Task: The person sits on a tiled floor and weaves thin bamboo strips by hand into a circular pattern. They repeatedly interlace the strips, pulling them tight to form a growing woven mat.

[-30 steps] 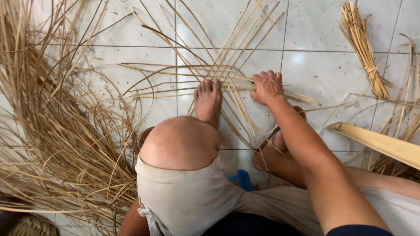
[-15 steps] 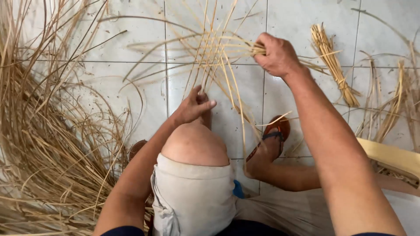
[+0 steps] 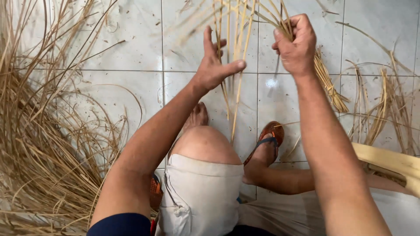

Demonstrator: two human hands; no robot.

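Overhead, straw strips between both hands' fingers.

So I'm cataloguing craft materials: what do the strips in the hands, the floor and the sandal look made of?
The strips, gripped by the right hand and brushed by the left hand, look like dried plant fibre, maybe rattan or reed: tan, matte, thin and bendy. The floor seems glazed ceramic tile, shiny with grout lines. The sandal looks like brown leather or rubber; hard to tell.
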